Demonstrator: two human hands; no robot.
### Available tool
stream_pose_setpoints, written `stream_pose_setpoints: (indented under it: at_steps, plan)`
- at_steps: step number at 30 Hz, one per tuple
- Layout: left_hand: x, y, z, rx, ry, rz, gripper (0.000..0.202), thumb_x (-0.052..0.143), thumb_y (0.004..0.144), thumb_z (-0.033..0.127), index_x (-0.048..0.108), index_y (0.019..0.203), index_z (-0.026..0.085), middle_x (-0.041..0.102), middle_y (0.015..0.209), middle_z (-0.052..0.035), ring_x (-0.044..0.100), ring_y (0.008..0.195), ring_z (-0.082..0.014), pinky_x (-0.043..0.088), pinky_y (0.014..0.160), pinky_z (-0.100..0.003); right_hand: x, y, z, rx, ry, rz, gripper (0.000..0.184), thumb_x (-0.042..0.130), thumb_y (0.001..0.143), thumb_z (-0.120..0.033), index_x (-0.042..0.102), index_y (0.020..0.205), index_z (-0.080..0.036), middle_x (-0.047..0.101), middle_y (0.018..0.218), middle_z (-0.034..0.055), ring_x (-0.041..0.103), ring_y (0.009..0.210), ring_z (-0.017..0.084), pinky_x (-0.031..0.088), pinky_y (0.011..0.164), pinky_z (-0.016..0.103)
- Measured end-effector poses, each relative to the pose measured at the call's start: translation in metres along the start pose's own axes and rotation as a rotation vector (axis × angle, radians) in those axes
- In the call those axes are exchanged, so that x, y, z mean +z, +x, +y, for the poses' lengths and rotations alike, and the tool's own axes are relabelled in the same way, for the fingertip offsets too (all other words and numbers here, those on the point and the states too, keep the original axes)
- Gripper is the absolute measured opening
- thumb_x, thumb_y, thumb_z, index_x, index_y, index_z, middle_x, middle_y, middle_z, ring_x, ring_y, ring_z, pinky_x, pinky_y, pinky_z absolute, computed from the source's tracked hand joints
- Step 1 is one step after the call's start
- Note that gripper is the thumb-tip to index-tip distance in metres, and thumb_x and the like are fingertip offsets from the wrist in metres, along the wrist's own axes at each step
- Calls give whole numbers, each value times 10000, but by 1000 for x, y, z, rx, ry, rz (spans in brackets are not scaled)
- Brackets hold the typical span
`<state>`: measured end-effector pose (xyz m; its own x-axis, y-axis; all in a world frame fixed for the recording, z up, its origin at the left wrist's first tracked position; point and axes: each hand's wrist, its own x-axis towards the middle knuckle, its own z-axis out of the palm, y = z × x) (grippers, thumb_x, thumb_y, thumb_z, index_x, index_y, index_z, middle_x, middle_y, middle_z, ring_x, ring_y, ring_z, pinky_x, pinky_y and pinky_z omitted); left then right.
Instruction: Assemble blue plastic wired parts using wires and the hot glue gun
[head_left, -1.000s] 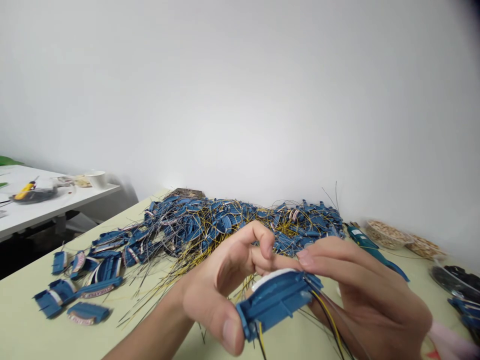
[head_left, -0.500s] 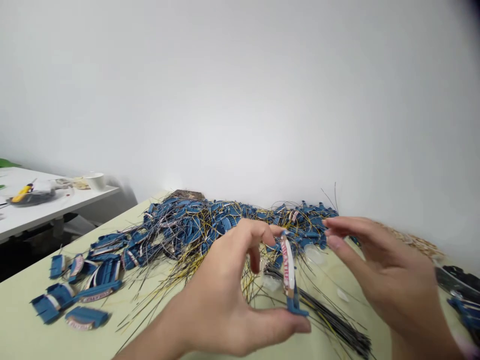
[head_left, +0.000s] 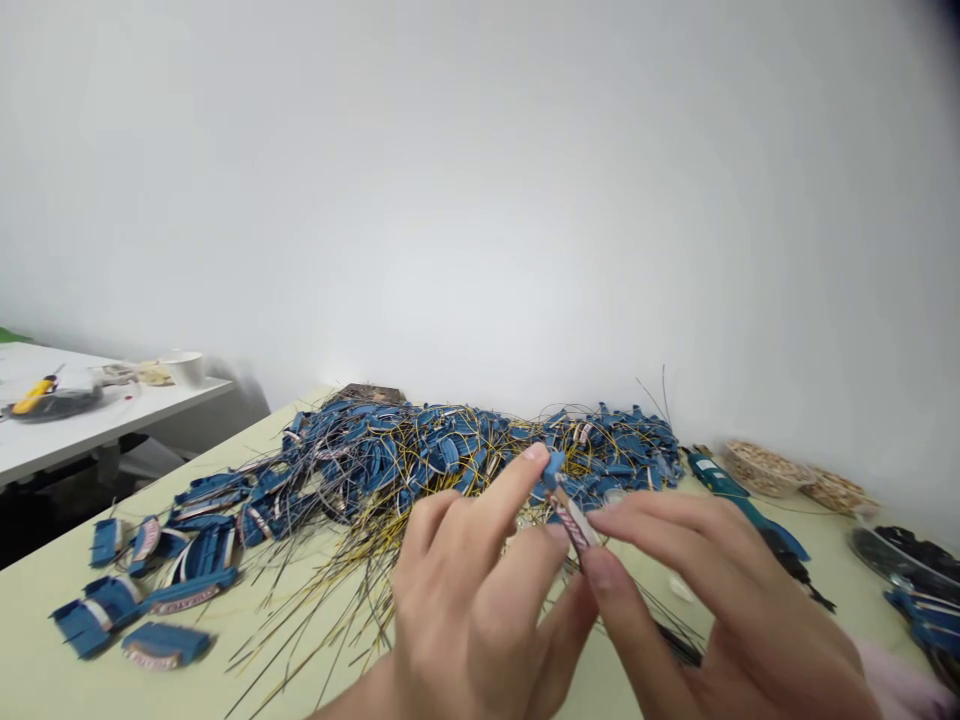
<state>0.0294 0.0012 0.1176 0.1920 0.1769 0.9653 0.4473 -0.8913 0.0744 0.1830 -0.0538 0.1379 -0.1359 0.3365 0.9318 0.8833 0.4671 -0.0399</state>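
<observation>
Blue lettered piece point(head_left: 574, 520), lower frame, right of centre: your left hand point(head_left: 480, 605) braces it with fingertips; your right hand point(head_left: 716, 590) pinches it, thumb against finger. Keep pressure light, even.

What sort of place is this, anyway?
Probably a small workshop for hand assembly. A heap of blue parts tangled with thin wires lies on the pale green table, and bowls of small tan pieces stand near the wall.
</observation>
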Motion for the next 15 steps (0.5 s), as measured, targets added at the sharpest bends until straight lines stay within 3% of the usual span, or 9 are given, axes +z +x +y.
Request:
stream_pose_setpoints:
  at_steps: [2,4,8,11,15]
  plan:
    - [8,-6,1,-56,-98,102,472,755,730,153,489,1115,221,601,1324,-138,645,779,-202,476,676,-412,0,-2,-1,-52,-15,38,218,708,772,-101,688,951,-223,732,826,6,674,768,162,512,704,301]
    - [16,-12,0,-89,-189,200,595,720,733,130,446,1242,267,592,1340,-98,660,906,-238,514,698,-421,-2,-3,-2,-115,-76,50,233,723,760,-104,712,936,-257,749,780,-28,686,678,155,507,642,305]
    - [28,-18,-1,-105,-286,296,835,662,699,58,337,1435,279,555,1369,-72,627,1080,-267,543,737,-424,-4,-5,-5,-192,-177,-2,242,739,772,-147,747,962,-296,773,781,-54,693,604,145,491,587,315]
    - [31,-18,0,-131,-340,326,819,650,728,36,339,1457,242,537,1361,-89,623,1085,-260,530,723,-403,-1,-8,-6,-209,-214,-10,259,760,762,-173,763,977,-318,766,762,-51,683,593,150,462,545,327]
    - [32,-18,1,-136,-391,310,885,701,673,2,343,1460,193,496,1348,-115,616,1100,-280,533,705,-393,5,-13,-8,-151,-293,115,286,812,704,-196,774,936,-358,732,701,-44,622,561,161,380,494,342]
